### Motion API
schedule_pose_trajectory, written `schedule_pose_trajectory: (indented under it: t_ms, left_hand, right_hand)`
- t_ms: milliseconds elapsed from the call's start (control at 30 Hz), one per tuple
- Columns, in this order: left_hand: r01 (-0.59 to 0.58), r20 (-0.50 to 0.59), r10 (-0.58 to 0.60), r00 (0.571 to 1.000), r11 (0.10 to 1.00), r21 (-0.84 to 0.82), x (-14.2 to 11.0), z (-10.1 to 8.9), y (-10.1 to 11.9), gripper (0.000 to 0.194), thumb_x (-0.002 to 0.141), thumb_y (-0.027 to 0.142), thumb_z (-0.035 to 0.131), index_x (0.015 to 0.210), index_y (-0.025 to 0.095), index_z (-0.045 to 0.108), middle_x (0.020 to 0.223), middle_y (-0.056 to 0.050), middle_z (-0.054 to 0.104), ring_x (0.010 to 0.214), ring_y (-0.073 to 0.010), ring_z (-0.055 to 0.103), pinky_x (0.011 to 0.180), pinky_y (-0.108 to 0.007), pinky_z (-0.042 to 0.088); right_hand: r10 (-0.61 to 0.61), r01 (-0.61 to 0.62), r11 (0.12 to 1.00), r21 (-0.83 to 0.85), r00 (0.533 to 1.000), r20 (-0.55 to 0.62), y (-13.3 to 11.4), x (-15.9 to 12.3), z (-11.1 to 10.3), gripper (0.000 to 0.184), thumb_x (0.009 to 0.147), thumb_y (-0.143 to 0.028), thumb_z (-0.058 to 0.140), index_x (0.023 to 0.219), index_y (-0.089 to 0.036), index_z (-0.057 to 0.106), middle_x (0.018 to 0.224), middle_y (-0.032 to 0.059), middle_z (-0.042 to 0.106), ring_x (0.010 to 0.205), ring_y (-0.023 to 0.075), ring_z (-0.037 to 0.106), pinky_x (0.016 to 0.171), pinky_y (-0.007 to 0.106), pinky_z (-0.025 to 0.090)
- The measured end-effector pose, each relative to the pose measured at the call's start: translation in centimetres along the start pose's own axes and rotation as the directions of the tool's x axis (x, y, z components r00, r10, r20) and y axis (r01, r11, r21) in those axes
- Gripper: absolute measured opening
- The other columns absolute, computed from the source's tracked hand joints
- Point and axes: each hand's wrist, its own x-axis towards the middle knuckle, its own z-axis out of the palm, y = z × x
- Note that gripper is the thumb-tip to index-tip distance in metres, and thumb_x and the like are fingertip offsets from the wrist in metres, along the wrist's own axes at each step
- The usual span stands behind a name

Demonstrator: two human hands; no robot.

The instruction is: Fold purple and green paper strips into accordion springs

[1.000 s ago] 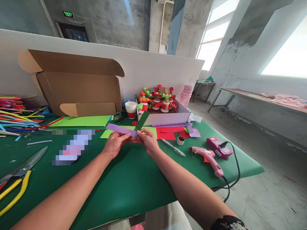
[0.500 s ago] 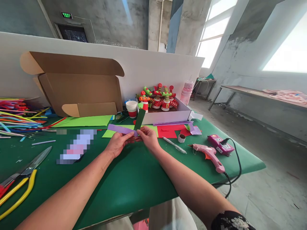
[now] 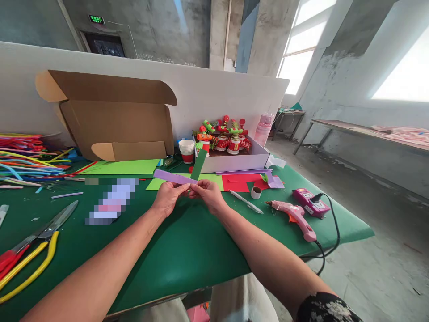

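Observation:
Two paper strips meet at a corner between my hands: a purple strip [image 3: 172, 177] pointing left and a green strip [image 3: 199, 164] pointing up and away. My left hand [image 3: 169, 197] pinches the purple strip near the joined end, thumb on top. My right hand [image 3: 208, 193] has thumb and fingers closed on the corner where the strips overlap. The fingertips of both hands almost touch, and the fingers underneath are partly hidden. Behind the strips lies a light green paper sheet [image 3: 156, 184]; red paper [image 3: 236, 184] is to its right.
Scissors [image 3: 50, 237] lie at left, near pipe cleaners [image 3: 30, 161]. On the right are a pen [image 3: 246, 202], a small paper ring [image 3: 256, 192], a pink glue gun [image 3: 295, 214] and a power strip [image 3: 311, 203]. Behind stand paper cups [image 3: 187, 150] and a box [image 3: 234, 164] of paper-cup figures.
The view shifts slightly, so the table things appear further right. Both hands keep their pinch; the purple and green strips stay joined at the corner, with only small finger movement.

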Motion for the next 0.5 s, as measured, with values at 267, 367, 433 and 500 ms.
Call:
schedule_pose_trajectory:
  t_ms: [267,367,433,500]
  left_hand:
    - [0.009,0.01,-0.008,1.0,0.998,-0.056,-0.2,0.1,0.3,0.038,0.047,0.037,0.087,0.071,0.012,0.072,0.066,-0.005,0.069,0.056,-0.0144,0.056,0.057,-0.03,0.046]
    - [0.012,0.001,-0.012,1.0,0.999,-0.04,-0.1,0.0,0.3,0.037,0.046,0.037,0.087,0.069,0.012,0.071,0.063,-0.003,0.067,0.053,-0.0127,0.053,0.055,-0.028,0.044]
    - [0.016,0.016,-0.016,1.0,1.0,-0.013,-0.1,0.0,0.2,0.038,0.046,0.038,0.088,0.068,0.013,0.071,0.061,-0.003,0.066,0.052,-0.0119,0.052,0.054,-0.027,0.043]
    - [0.023,0.036,-0.023,0.999,1.0,0.007,-0.2,0.1,0.3,0.039,0.045,0.039,0.088,0.068,0.013,0.071,0.062,-0.002,0.066,0.054,-0.0121,0.052,0.054,-0.027,0.043]
  right_hand:
    - [0.002,0.001,0.999,-0.035,0.997,0.077,-0.7,-0.1,-0.3,0.043,0.051,-0.044,0.088,0.066,-0.018,0.058,0.055,-0.0018,0.065,0.055,0.014,0.064,0.063,0.029,0.056]
    - [-0.008,0.013,0.997,-0.071,0.998,0.067,-1.0,-0.1,-0.5,0.045,0.048,-0.044,0.089,0.07,-0.017,0.06,0.061,-0.0032,0.064,0.056,0.011,0.061,0.064,0.027,0.053]
    - [-0.057,0.06,0.993,-0.103,0.998,0.032,-1.1,-0.1,-0.6,0.043,0.051,-0.046,0.087,0.068,-0.016,0.06,0.061,-0.0043,0.061,0.056,0.0092,0.057,0.062,0.025,0.05]
    - [-0.108,0.109,0.986,-0.126,0.994,0.013,-1.2,0.0,-0.6,0.041,0.053,-0.048,0.085,0.062,-0.017,0.059,0.058,-0.0048,0.058,0.056,0.0088,0.054,0.06,0.023,0.046]
